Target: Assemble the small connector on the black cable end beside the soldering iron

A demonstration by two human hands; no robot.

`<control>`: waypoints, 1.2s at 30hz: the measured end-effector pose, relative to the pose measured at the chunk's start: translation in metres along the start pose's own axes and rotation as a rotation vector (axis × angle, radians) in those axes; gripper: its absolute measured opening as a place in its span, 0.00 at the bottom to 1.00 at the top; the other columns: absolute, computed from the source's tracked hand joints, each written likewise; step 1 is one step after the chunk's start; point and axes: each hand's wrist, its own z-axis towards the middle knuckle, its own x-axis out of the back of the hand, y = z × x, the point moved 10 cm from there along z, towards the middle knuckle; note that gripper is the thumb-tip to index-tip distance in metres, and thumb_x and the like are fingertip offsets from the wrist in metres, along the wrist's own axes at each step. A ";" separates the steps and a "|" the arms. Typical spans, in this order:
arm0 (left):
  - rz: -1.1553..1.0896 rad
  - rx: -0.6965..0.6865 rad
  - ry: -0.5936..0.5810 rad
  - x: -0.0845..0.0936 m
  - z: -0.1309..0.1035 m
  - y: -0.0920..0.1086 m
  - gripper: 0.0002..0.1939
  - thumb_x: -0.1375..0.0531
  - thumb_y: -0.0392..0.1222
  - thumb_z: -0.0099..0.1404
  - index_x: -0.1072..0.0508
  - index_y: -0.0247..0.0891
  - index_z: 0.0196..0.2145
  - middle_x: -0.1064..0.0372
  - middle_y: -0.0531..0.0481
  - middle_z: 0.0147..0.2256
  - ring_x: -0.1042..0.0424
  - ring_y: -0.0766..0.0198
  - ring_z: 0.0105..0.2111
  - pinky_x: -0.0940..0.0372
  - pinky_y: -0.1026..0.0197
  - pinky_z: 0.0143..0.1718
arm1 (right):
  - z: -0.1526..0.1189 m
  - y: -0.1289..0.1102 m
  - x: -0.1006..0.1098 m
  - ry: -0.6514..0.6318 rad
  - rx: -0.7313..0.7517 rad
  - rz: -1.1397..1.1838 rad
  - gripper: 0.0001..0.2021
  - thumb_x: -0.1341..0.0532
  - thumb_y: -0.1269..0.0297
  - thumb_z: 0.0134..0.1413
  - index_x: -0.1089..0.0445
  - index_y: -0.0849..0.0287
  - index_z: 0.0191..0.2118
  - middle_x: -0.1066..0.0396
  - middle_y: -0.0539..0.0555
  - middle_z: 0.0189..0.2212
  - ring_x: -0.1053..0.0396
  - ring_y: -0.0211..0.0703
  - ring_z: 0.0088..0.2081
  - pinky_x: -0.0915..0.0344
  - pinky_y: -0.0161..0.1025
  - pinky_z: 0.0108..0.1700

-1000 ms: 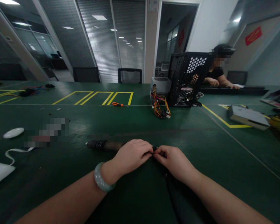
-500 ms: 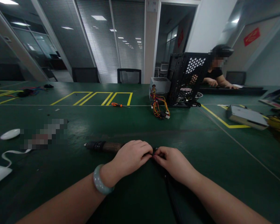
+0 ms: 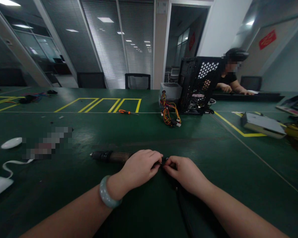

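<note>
A dark electric screwdriver (image 3: 116,156) lies on the green table, its metal tip to the left and its rear end hidden behind my left hand (image 3: 142,167). That hand, with a pale bangle at the wrist, is closed, fingertips pinched on something small and dark. Close on its right, my right hand (image 3: 183,170) is pinched too, thumb against forefinger, on something I cannot make out. A bit of dark material shows between the two sets of fingertips. From beneath my right hand a black cable (image 3: 180,205) runs toward the table's near edge.
Farther back stand a black computer case (image 3: 201,84) and a grey power supply (image 3: 171,91) with bundled wires. An orange screwdriver (image 3: 124,112) lies beyond my hands. At right is a silver box (image 3: 263,124); a white mouse (image 3: 12,142) lies left. A person sits at the back right.
The fingertips of my two hands have parted slightly, and a little more of the dark item between them shows. Both hands otherwise keep nearly the same place.
</note>
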 end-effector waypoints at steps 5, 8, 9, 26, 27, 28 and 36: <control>-0.005 -0.031 -0.005 -0.001 0.000 0.003 0.05 0.42 0.33 0.63 0.32 0.40 0.37 0.29 0.49 0.42 0.30 0.59 0.44 0.36 0.54 0.49 | 0.000 0.001 0.000 0.001 -0.003 0.013 0.06 0.42 0.62 0.56 0.28 0.55 0.32 0.26 0.48 0.28 0.30 0.38 0.29 0.43 0.33 0.30; -0.008 -0.019 -0.003 0.000 0.001 0.002 0.05 0.42 0.33 0.62 0.32 0.40 0.36 0.29 0.50 0.41 0.30 0.59 0.43 0.36 0.53 0.49 | 0.001 0.002 0.000 0.009 -0.009 0.017 0.06 0.42 0.62 0.56 0.28 0.55 0.32 0.26 0.47 0.27 0.30 0.38 0.29 0.43 0.33 0.30; -0.010 -0.013 -0.003 0.000 0.001 0.002 0.05 0.42 0.32 0.62 0.32 0.40 0.36 0.29 0.51 0.41 0.30 0.59 0.43 0.36 0.53 0.49 | 0.001 0.002 0.000 0.009 -0.012 0.022 0.06 0.42 0.62 0.56 0.28 0.55 0.32 0.26 0.47 0.28 0.30 0.38 0.29 0.42 0.32 0.30; 0.001 0.034 0.006 0.000 -0.001 -0.001 0.09 0.41 0.35 0.61 0.33 0.40 0.40 0.30 0.49 0.42 0.30 0.57 0.42 0.35 0.52 0.46 | 0.002 0.005 -0.002 -0.012 -0.007 0.042 0.07 0.41 0.60 0.57 0.27 0.53 0.33 0.25 0.46 0.29 0.30 0.38 0.30 0.43 0.33 0.31; 0.002 0.042 0.013 0.000 -0.002 -0.002 0.10 0.41 0.36 0.61 0.33 0.40 0.41 0.30 0.49 0.42 0.30 0.57 0.42 0.35 0.52 0.45 | 0.002 0.006 -0.002 -0.010 -0.007 0.035 0.07 0.41 0.60 0.56 0.27 0.53 0.33 0.25 0.46 0.28 0.30 0.37 0.30 0.43 0.33 0.31; 0.001 0.048 0.018 0.001 -0.002 -0.003 0.10 0.41 0.36 0.61 0.33 0.40 0.41 0.30 0.49 0.42 0.30 0.57 0.42 0.35 0.52 0.45 | 0.002 0.006 -0.002 -0.008 -0.007 0.028 0.07 0.41 0.60 0.56 0.27 0.53 0.33 0.26 0.46 0.28 0.30 0.37 0.29 0.43 0.33 0.30; -0.004 0.013 0.013 -0.002 -0.002 -0.002 0.06 0.42 0.35 0.62 0.32 0.40 0.38 0.29 0.49 0.41 0.30 0.58 0.42 0.35 0.52 0.47 | 0.002 0.004 -0.001 -0.008 0.000 0.018 0.07 0.41 0.59 0.57 0.27 0.53 0.33 0.26 0.46 0.28 0.31 0.37 0.30 0.44 0.33 0.31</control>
